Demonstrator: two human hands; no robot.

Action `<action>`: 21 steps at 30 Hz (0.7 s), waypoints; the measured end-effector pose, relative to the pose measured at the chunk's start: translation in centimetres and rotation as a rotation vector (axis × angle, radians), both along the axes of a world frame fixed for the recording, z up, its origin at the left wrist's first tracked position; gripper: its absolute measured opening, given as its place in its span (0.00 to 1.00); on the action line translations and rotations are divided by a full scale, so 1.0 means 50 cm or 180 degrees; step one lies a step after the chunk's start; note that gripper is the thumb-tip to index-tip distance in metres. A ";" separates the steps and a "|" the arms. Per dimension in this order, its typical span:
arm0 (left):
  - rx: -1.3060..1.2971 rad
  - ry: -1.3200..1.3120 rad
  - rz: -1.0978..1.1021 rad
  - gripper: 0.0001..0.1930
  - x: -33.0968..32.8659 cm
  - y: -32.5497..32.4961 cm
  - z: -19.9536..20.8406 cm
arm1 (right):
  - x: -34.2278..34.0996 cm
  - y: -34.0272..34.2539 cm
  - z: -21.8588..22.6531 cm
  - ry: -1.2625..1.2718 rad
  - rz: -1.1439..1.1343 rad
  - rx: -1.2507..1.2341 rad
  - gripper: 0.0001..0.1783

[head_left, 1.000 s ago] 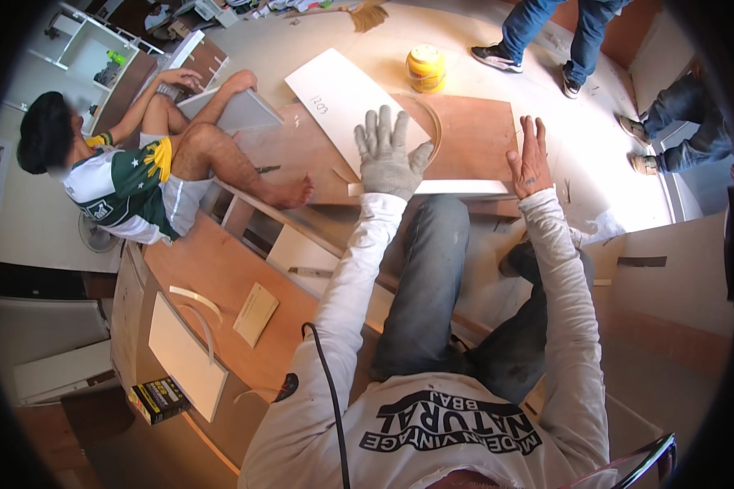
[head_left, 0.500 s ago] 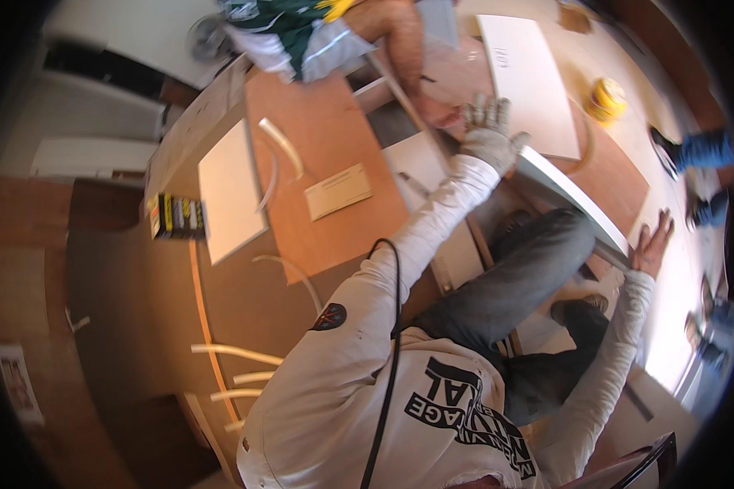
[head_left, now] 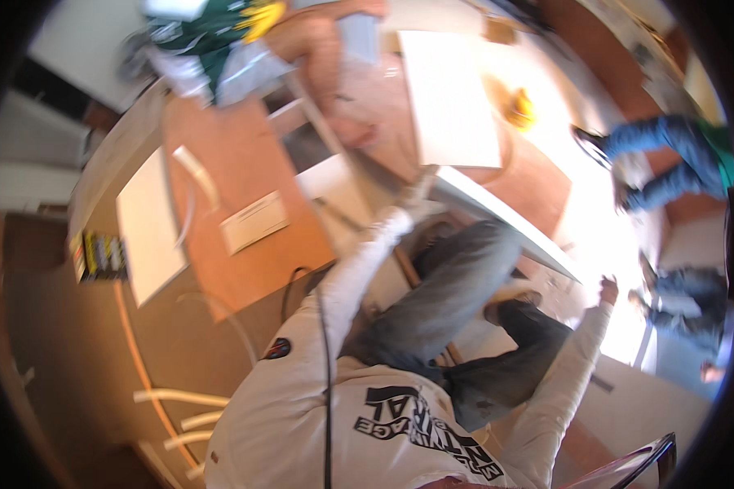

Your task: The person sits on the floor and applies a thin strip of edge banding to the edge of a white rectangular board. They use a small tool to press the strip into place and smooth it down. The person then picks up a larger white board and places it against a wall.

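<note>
The gloved left hand point(head_left: 416, 196) grips one end of the white panel point(head_left: 506, 220), the bare right hand point(head_left: 607, 289) rests open-fingered at its other end, so the panel looks only held in place, not yet fixed.

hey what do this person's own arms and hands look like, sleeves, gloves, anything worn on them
Both arms are in long, off-white sleeves. The left hand wears a pale grey work glove; the picture is too blurred to show its fingers clearly. The right hand is bare. A thin black cable runs along the left sleeve, which carries a small round dark patch.
</note>
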State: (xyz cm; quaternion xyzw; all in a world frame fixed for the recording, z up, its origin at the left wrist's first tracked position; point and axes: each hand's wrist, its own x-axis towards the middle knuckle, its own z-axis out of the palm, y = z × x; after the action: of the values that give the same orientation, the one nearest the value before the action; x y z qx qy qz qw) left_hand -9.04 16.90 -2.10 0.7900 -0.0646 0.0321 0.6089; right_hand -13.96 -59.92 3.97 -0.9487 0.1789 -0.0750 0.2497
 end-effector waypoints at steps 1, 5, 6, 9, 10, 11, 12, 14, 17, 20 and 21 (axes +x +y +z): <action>0.0262 0.0511 -0.0073 0.49 -0.015 0.081 0.013 | 0.013 0.179 -0.122 0.0871 0.0039 0.0203 0.40; 0.0164 0.1069 -0.0299 0.44 0.011 0.164 -0.027 | 0.016 0.558 -0.018 0.2129 0.0528 0.1642 0.70; -0.0178 0.1093 -0.0588 0.42 0.040 0.106 -0.030 | -0.022 0.479 -0.053 0.1441 0.1006 0.1872 0.70; -0.1272 0.1415 -0.0652 0.29 0.089 0.113 -0.084 | 0.012 0.533 -0.074 0.1419 0.1688 0.1804 0.51; -0.1262 0.1430 -0.0757 0.27 0.117 0.095 -0.114 | 0.008 0.512 -0.109 0.1169 0.1817 0.1424 0.42; -0.1138 0.1448 -0.0713 0.25 0.124 0.114 -0.124 | 0.025 0.556 -0.120 0.1134 0.1895 0.0760 0.35; -0.0988 0.1314 -0.0572 0.24 0.102 0.118 -0.091 | 0.029 0.615 -0.097 0.1640 0.1247 0.1518 0.30; -0.0930 0.1084 -0.0614 0.23 0.104 0.078 -0.018 | 0.019 0.594 -0.097 0.0982 0.1182 0.0700 0.23; -0.0887 0.0728 -0.0553 0.24 0.165 0.051 0.050 | 0.072 0.574 -0.085 0.1144 0.0750 0.1709 0.22; -0.1366 0.0961 -0.0409 0.19 0.267 0.007 0.153 | 0.122 0.545 -0.034 0.0916 0.0230 0.1760 0.27; -0.1187 0.0881 -0.0470 0.19 0.303 -0.008 0.200 | 0.142 0.554 -0.015 0.0437 -0.0086 0.2015 0.30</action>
State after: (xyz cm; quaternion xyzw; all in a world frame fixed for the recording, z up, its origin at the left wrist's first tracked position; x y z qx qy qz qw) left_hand 6.12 16.52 7.89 0.6539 -0.0310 -0.1097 0.7480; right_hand -6.84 -32.21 3.22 -0.8244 0.2222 0.0452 0.5186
